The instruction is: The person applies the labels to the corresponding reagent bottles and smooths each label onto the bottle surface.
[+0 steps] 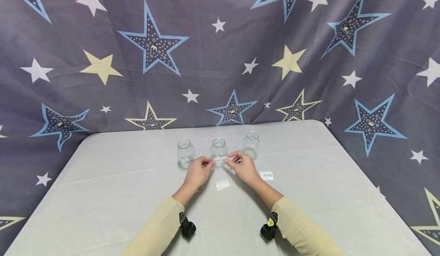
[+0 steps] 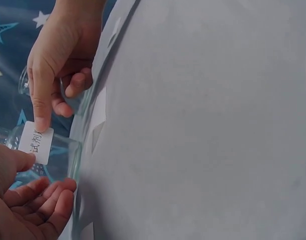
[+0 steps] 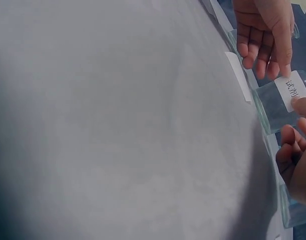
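I am seeing the left hand and right hand near the middle of the head view, each pressing a white label with a thumb while the other fingers are resting loose. The label is showing writing and sitting at the front of the middle jar. A left jar and a right jar are standing on either side. Below the middle jar, a white paper is lying; a written card is lying farther right. A starry curtain is filling the top.
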The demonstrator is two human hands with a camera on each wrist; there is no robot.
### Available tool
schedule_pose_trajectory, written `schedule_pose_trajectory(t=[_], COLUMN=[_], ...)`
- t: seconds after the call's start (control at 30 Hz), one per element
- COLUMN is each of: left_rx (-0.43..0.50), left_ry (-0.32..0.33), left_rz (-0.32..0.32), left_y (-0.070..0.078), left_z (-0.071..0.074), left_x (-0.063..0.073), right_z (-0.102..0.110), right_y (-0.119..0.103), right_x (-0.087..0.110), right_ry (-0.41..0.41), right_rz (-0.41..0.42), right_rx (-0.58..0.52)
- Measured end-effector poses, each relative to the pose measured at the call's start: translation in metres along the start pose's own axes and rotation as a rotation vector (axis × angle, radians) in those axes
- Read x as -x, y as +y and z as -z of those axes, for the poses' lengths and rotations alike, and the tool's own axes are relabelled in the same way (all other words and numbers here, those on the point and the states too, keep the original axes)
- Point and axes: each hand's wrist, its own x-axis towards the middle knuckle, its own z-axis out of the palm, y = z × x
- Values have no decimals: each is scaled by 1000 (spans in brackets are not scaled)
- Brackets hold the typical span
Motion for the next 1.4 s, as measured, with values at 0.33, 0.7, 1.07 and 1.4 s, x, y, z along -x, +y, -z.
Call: schedule_pose_trajectory(t=[0.33, 0.7, 1.07, 1.4], left_rx=[12, 32, 22, 25], left_ry=[-33, -62, -38, -27], left_rz=[-3, 21, 25, 18], left_y=[-1, -2, -1, 2], left_z=[0, -1, -3, -2], left_x=[-3, -4, -4, -7], right_z=[-2, -2, -1, 0], right_y=[1, 2, 2, 2], right_x=[-2, -5, -5, -5], right_ry=[-56, -87, -87, -97], right_rz=[-71, -72, -70, -46], right_rx=[-24, -106, -108, -87])
